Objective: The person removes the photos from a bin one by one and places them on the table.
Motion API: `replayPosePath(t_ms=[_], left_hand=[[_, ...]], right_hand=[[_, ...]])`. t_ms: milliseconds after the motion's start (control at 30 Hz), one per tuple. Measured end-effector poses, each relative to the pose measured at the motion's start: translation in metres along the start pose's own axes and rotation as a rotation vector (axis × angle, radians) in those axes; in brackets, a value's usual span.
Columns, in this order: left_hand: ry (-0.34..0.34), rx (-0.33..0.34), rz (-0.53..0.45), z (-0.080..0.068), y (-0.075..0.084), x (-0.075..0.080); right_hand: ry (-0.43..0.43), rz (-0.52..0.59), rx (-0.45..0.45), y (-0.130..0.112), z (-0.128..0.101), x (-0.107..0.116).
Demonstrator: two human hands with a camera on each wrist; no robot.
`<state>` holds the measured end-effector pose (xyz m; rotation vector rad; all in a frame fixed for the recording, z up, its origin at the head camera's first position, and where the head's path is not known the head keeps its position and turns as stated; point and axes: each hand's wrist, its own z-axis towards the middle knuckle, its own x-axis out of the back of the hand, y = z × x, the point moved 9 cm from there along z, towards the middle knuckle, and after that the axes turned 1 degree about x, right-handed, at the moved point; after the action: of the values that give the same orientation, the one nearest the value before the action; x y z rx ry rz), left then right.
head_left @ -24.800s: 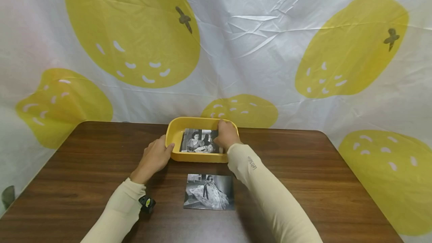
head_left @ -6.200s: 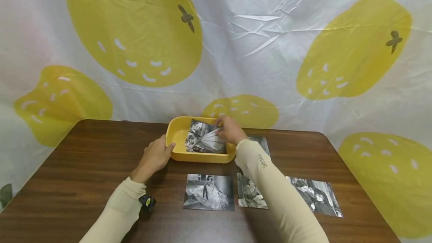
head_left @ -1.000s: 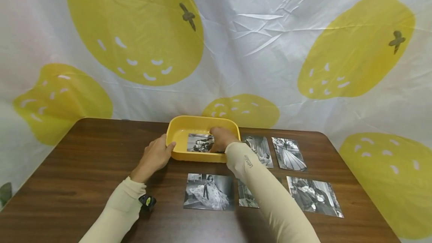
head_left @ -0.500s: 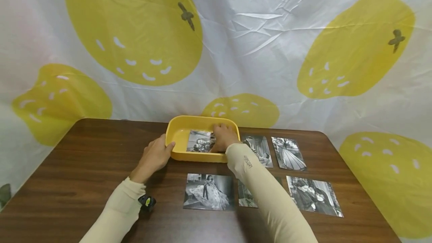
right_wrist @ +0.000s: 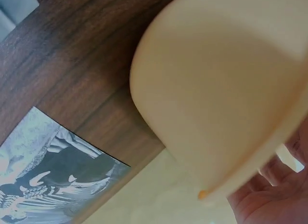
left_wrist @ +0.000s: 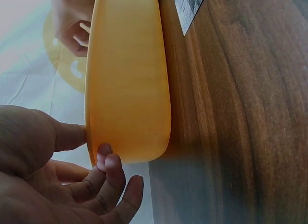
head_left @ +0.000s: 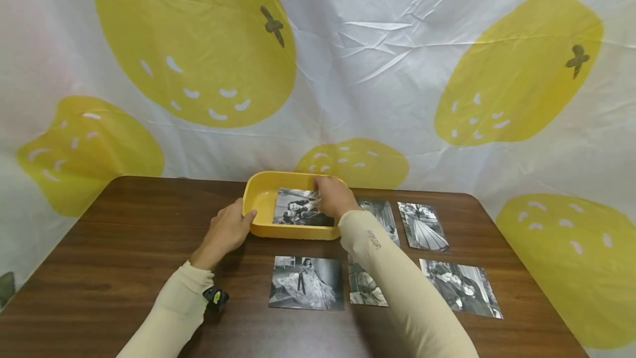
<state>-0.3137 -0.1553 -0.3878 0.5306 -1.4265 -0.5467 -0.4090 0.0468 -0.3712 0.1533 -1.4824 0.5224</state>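
Observation:
A yellow rectangular box (head_left: 288, 231) stands near the table's back edge. My left hand (head_left: 224, 232) grips its left end, thumb on the rim and fingers against the outer wall, as the left wrist view shows. Over the box's right end, my right hand (head_left: 335, 198) pinches a black-and-white photo (head_left: 294, 208) by its right side. That photo tilts up inside the box; its right part is hidden by the hand. The left wrist view shows the right hand (left_wrist: 72, 24) with curled fingers above the rim. In the right wrist view the box wall (right_wrist: 211, 79) hides what the fingers hold.
On the brown wooden table (head_left: 149, 225) lie several black-and-white photos: one in front of the box (head_left: 306, 283), another partly under my right sleeve (head_left: 366, 283), one at right front (head_left: 462, 287), and two at right back, including a wide-skirt picture (head_left: 423, 226). A fruit-patterned cloth (head_left: 338, 98) hangs behind.
Photos have been laid out on the table's right side since the oldest frame. In the last second my right hand has risen inside the box, lifting a photo's edge; my left hand has stayed put.

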Motion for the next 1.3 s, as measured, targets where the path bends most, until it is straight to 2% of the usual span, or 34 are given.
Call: replayPosePath(t_ms=[133, 367, 633, 933, 1100, 1300], left_hand=[[-0.007, 0.001, 0.0, 0.001, -0.001, -0.001], [-0.02, 0.001, -0.016, 0.003, -0.003, -0.003], [-0.024, -0.015, -0.02, 0.004, -0.002, -0.003], [-0.022, -0.017, -0.007, 0.005, -0.003, -0.002], [-0.026, -0.009, -0.014, 0.006, -0.004, -0.001], [-0.025, -0.013, -0.018, 0.006, -0.005, 0.0]], right_hand=[[-0.046, 0.102, -0.033, 0.003, -0.003, 0.004], [-0.062, 0.235, -0.012, 0.003, -0.004, 0.015], [-0.08, 0.483, -0.032, 0.007, -0.009, 0.029], [0.001, 0.564, -0.073, 0.029, -0.014, 0.053], [0.045, 0.589, -0.097, 0.051, -0.022, 0.069], [0.046, 0.607, -0.111, 0.082, -0.038, 0.084]])
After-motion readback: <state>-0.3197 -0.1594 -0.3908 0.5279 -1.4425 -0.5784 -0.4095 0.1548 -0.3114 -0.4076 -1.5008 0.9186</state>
